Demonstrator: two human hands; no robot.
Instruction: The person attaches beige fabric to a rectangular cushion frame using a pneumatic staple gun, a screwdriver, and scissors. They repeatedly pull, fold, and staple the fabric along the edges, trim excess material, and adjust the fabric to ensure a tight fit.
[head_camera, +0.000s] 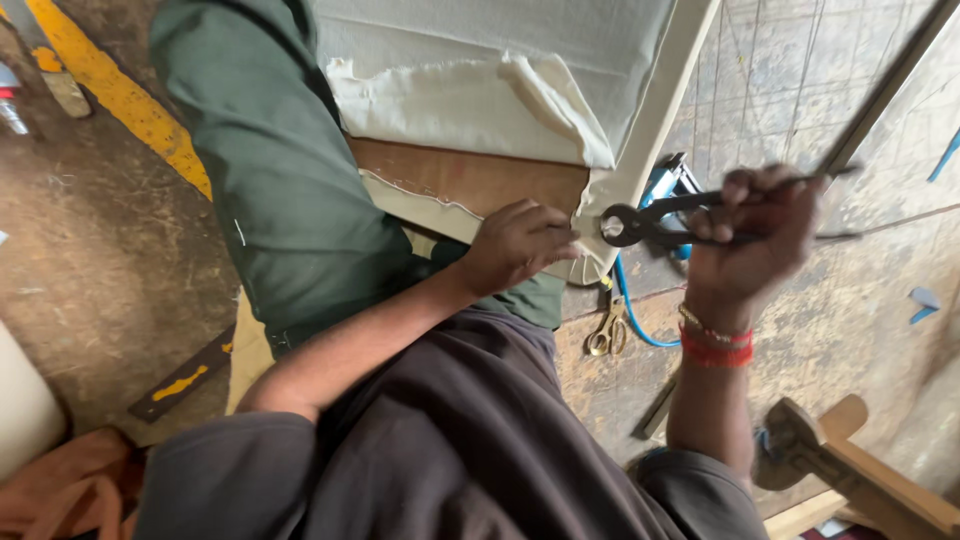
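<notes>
I see my right hand (755, 225) closed around the handles of black pincers (660, 222), whose round jaws point left and sit just at the corner of the cream fabric (470, 105). My left hand (515, 245) is pinched shut on that fabric's edge, pressing it against the wooden board (470, 180), just beside the pincer jaws. Brass scissors (607, 325) lie on the worn table (860, 300) below the pincers, near a blue hose (630, 300)
</notes>
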